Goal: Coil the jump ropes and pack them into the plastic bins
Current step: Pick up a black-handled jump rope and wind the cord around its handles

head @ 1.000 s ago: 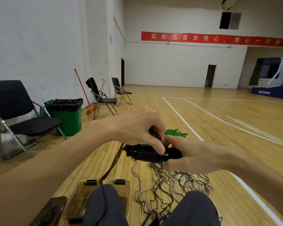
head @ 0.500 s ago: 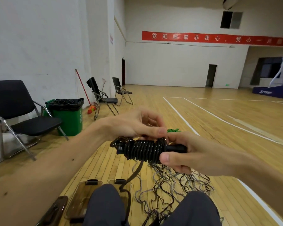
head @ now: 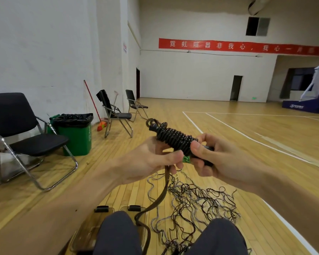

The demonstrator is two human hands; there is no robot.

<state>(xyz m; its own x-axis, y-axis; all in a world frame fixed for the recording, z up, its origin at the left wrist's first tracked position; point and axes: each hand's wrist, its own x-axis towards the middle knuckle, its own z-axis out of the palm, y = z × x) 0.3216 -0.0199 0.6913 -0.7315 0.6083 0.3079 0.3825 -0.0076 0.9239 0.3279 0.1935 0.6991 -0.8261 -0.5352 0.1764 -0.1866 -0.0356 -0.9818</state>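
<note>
Tilting upward since half a second ago, the coiled jump rope is now pointing its looped end up and left, and the left hand is dropping beneath it, pinching the loose tail. The right hand is gripping the handle end. Keeping that tail taut while winding should be giving tight turns. Plastic bins are sitting on the floor below, beside tangled ropes.

Bins left — rope tangle right
</note>
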